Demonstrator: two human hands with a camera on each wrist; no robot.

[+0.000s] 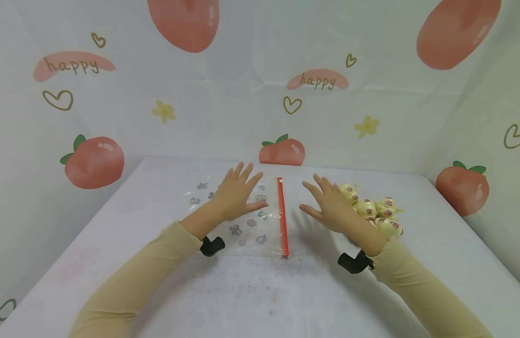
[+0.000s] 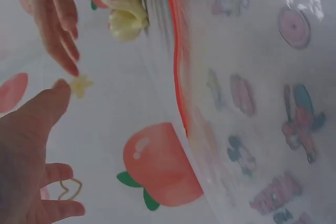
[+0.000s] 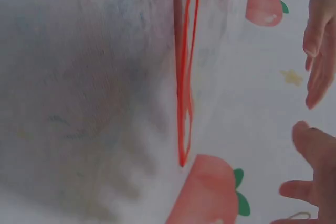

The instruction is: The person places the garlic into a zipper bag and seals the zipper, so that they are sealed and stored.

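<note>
A clear plastic zip bag printed with small cartoon pictures lies flat on the table, its red zip edge facing right. In the right wrist view the red edge forms a narrow loop, its two sides slightly parted. My left hand hovers over the bag with fingers spread, holding nothing. To the right of the red edge, my right hand is raised with fingers spread, also holding nothing. It partly hides a pile of pale yellow wrapped pieces with reddish-purple marks.
A white table bears everything. Behind it hangs a white backdrop with peaches, hearts and "happy" lettering. A black wrist mount sits on the left wrist and another mount on the right.
</note>
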